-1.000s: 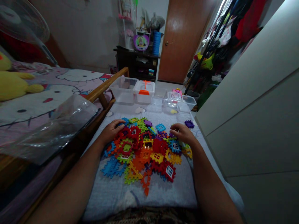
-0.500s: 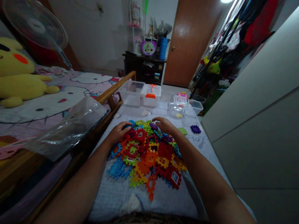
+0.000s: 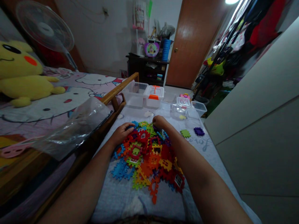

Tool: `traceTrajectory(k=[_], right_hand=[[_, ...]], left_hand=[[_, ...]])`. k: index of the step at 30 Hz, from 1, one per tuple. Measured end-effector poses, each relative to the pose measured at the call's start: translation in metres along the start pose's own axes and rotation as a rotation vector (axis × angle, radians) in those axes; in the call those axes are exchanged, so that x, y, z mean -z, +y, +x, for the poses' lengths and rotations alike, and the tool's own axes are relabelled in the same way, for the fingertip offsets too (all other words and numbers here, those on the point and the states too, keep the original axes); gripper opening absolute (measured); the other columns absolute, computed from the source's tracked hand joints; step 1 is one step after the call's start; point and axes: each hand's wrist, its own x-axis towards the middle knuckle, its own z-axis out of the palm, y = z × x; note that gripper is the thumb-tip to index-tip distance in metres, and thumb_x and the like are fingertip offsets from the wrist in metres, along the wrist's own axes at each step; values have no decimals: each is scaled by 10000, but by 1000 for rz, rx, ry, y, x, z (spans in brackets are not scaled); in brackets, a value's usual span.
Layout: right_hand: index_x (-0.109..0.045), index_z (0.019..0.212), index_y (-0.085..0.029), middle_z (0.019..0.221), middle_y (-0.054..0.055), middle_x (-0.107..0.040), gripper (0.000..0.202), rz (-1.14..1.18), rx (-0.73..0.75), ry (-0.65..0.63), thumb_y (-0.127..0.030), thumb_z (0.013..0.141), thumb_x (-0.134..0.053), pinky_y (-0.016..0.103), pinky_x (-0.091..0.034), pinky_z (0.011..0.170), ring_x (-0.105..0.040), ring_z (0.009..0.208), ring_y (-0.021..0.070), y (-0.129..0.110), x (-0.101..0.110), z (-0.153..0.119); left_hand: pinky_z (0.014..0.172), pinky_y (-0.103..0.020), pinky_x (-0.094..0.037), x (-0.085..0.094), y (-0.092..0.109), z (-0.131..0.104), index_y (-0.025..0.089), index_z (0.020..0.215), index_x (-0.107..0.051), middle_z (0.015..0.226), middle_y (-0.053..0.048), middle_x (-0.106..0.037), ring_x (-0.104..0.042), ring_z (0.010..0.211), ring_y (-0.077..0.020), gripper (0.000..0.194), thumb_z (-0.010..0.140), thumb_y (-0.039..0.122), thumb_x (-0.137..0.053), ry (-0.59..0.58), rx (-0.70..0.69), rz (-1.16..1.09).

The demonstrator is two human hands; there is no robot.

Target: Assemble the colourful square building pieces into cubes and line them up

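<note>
A heap of colourful interlocking plastic building pieces (image 3: 149, 158) lies on the light bedsheet between my forearms. My left hand (image 3: 122, 132) rests on the heap's far left side, fingers stretched out over blue and red pieces. At the far right of the heap, my right hand (image 3: 161, 123) has its fingers curled down among the pieces. A bit of purple shows under those fingers, but what they hold is hidden. A red piece with a white window (image 3: 143, 136) lies near my left hand. Right of my right hand, a green piece (image 3: 185, 133) and a purple piece (image 3: 199, 131) lie apart.
Clear plastic boxes (image 3: 133, 96) stand beyond the heap, one with a white lid and orange clasps (image 3: 153, 97). A wooden rail (image 3: 120, 88) and a clear plastic bag (image 3: 79, 124) are on the left. A white cabinet (image 3: 257, 124) borders the right side.
My right hand's fingers have curled down into the pieces, where they were stretched out before. My left hand stays on the heap. The whole view has shifted slightly.
</note>
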Motion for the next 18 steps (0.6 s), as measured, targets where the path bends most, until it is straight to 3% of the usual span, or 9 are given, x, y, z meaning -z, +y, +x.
traceTrajectory(k=[5,9,12,15,18], right_hand=[[-713,870,-150,862,28,-728,149,95,29,69,-118,760,-618,205,-428,675,-625,780,137,9,14,-18],[-662,911,-150,835,3,-679,130,157,34,127,-147,801,-593,202,-410,645,-580,732,115,24,22,-34],[-640,918,-155,844,24,-648,139,129,-8,304,-123,818,-548,238,-411,685,-556,749,140,37,25,-46],[-644,899,-161,938,81,-636,171,-19,-38,470,-70,801,-536,277,-410,798,-558,895,191,52,22,-59],[-666,925,-167,1027,112,-632,163,-135,-40,321,-111,791,-593,298,-402,866,-552,993,228,64,17,-70]], left_hand=[[1011,-433,-480,0,1,0,181,1126,-693,1176,-92,-711,-661,1077,-298,516,846,586,-541,9,1,-7],[1023,-428,-473,1,5,0,190,1105,-706,1162,-85,-720,-661,1079,-299,519,830,600,-547,22,-5,16],[1019,-430,-476,1,7,0,192,1103,-710,1148,-84,-727,-665,1064,-302,531,821,611,-547,23,1,30],[1012,-429,-482,0,6,0,194,1108,-708,1147,-84,-727,-668,1057,-301,537,827,619,-538,14,4,36],[1013,-429,-481,1,5,0,196,1113,-703,1151,-84,-726,-671,1051,-299,535,834,618,-529,10,6,38]])
